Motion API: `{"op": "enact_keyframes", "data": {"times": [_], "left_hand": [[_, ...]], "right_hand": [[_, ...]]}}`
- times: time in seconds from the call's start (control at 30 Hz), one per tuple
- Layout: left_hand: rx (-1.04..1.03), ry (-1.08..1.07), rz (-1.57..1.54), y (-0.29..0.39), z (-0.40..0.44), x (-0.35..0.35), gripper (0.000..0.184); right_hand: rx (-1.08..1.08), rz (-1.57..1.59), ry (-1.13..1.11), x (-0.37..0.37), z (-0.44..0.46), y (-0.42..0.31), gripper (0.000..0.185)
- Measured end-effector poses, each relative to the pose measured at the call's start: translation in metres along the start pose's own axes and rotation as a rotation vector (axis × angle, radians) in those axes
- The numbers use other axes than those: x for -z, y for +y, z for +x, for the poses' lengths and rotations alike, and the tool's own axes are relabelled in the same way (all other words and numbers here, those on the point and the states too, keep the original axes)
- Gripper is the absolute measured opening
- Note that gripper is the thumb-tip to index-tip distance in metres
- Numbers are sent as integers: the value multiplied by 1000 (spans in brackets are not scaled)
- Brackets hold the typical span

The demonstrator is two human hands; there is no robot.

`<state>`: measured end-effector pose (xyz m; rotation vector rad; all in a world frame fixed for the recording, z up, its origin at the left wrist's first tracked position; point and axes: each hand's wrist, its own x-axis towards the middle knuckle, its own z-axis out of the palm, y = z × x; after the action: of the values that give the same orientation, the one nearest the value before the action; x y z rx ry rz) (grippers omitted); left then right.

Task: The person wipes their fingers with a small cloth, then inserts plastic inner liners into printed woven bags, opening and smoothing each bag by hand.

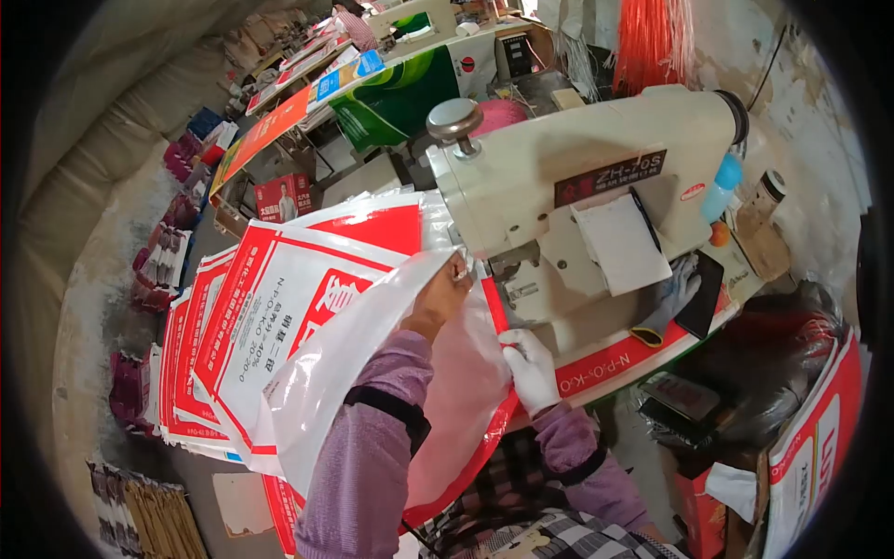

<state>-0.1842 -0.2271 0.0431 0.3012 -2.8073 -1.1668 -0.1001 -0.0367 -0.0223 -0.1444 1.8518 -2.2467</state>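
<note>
A white and red woven sack [470, 396] lies across my lap and the table edge, its pale, semi-clear side lifted. My left hand [445, 296], bare, has its fingers closed at the sack's upper edge, close to the sewing machine [559, 177]. My right hand [531, 371], in a white glove, pinches the sack's red border below the machine's needle area. To the left lies a fanned stack of printed red and white sacks [270, 317], partly covered by the lifted sheet.
A dark flat object [698, 296] and a glove [675, 293] lie at the machine's right, near a blue bottle [722, 186]. Bundled sacks [149, 508] line the left wall. A red box [282, 197] stands behind the stack. Another person [356, 26] is far back.
</note>
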Motion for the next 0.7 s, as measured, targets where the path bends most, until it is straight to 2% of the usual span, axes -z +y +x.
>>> {"op": "enact_keyframes", "data": {"times": [0.07,0.1,0.13,0.17,0.2,0.27,0.3,0.33,0.4,0.43,0.47,0.5,0.53,0.6,0.67,0.7], "left_hand": [[60,9,82,9,-16,-3,21],[-151,57,210,5,-22,-4,19],[-362,114,337,10,-28,-1,18],[-373,20,424,15,-30,7,18],[-369,24,420,27,-32,15,18],[-307,-303,715,47,-41,26,18],[-267,-372,694,64,-50,33,20],[-264,-369,698,79,-60,40,20],[-189,-369,453,99,-77,47,16],[-191,-371,453,90,-82,42,16],[-20,-279,178,75,-83,34,14],[144,-184,-99,60,-83,23,12],[127,-186,-102,48,-84,11,12],[216,-106,-699,23,-98,-12,8],[216,-104,-693,11,-110,-25,7],[235,-85,-685,5,-118,-28,7]], "right_hand": [[250,-104,54,2,-15,-11,17],[319,-237,80,7,-31,-18,22],[485,-359,124,10,-41,-18,28],[587,-613,7,19,-56,-23,31],[691,-863,-115,25,-70,-30,34],[867,-901,-379,24,-99,-17,37],[828,-881,-528,20,-108,-34,36],[832,-877,-530,16,-111,-33,36],[805,-776,-558,10,-115,-29,35],[775,-741,-520,10,-119,-30,31],[775,-747,-511,13,-125,-26,31],[688,-707,-500,18,-132,-17,27],[605,-666,-486,23,-134,-10,23],[548,-593,-437,37,-136,-5,20],[402,-448,-485,49,-132,-3,16],[452,-477,-507,49,-130,-15,18]]}}
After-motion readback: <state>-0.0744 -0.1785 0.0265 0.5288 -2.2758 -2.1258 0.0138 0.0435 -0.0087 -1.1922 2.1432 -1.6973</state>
